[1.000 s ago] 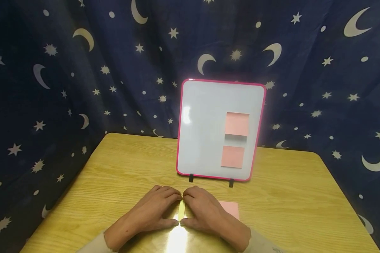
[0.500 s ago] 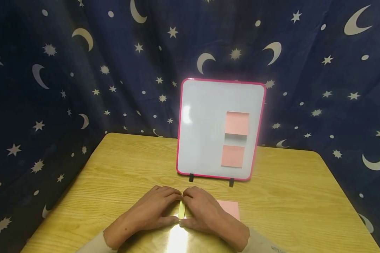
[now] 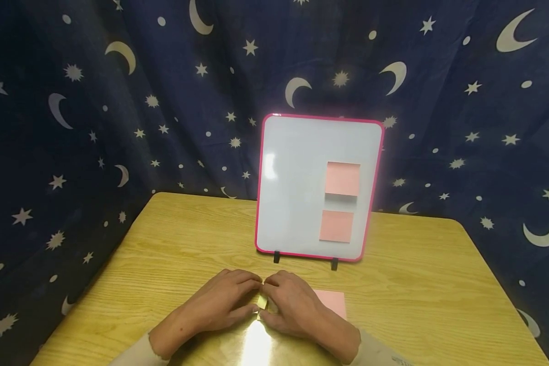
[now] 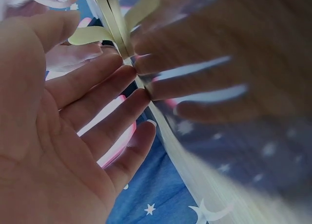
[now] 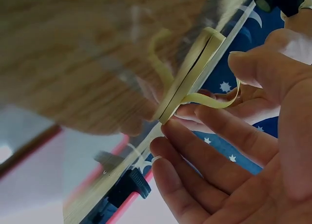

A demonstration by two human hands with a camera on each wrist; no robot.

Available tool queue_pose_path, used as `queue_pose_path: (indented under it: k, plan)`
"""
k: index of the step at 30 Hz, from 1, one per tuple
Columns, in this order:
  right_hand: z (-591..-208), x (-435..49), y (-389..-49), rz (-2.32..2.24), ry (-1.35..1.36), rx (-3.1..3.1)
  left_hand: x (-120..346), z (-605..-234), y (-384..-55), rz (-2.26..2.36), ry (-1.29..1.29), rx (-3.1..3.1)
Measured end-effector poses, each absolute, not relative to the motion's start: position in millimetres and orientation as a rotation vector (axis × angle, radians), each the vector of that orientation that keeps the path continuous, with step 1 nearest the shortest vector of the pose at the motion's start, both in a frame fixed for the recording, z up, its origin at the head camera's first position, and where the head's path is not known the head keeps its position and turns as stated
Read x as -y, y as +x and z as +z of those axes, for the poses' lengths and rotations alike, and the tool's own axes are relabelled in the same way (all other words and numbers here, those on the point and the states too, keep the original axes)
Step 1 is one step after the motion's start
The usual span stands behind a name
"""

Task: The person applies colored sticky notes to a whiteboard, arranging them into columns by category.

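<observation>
Yellow paper pad point(image 5: 199, 72), curled sheet point(image 4: 90, 35) | left hand point(image 3: 219, 301) relaxed | right hand point(image 3: 296, 304) relaxed

Toward the wooden desk's point(image 3: 421, 284) back edge stands the rectangular pink-framed whiteboard point(image 3: 297, 203); before it, a yellow paper pad point(image 3: 262, 303).

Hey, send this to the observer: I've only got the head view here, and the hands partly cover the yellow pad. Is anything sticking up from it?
Observer: Yes. In the right wrist view, a loose strip curls away from the pad.
Operator: Where's its free end?
Observer: Close by the left thumb in the left wrist view; I can't tell whether they touch.
Operator: And is the right thumb on the pad?
Observer: No, the right wrist view shows a gap between the right thumb and the pad.
</observation>
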State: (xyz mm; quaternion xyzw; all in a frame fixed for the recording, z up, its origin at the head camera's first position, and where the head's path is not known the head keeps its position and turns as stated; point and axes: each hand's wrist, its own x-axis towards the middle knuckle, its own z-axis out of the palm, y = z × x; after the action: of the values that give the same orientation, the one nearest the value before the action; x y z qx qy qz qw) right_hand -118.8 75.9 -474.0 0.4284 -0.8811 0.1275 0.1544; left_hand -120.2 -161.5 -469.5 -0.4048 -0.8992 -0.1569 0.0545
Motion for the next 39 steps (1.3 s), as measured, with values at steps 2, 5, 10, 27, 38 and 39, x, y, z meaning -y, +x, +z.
queue_pose_path:
  k: [2, 5, 10, 27, 38, 39]
  plan:
    - [-474, -75, -119, 0.364, 1.232, 2.506, 162, -469, -120, -0.484, -1.228, 2.740]
    - [-474, -74, -120, 0.347, 1.234, 2.487, 162, -468, -121, -0.487, -1.224, 2.756]
    - [-472, -71, -123, 0.316, 1.230, 2.510, 162, -467, -122, -0.498, -1.231, 2.769]
    - [-461, -63, -136, 0.429, 1.136, 2.670, 165, -459, -122, -0.362, -1.317, 2.645]
    - [-459, -64, -137, 0.535, 1.117, 2.703, 155, -455, -109, -0.283, -1.463, 2.434]
    - [-459, -64, -137, 0.544, 1.112, 2.711, 153, -455, -107, -0.272, -1.475, 2.427]
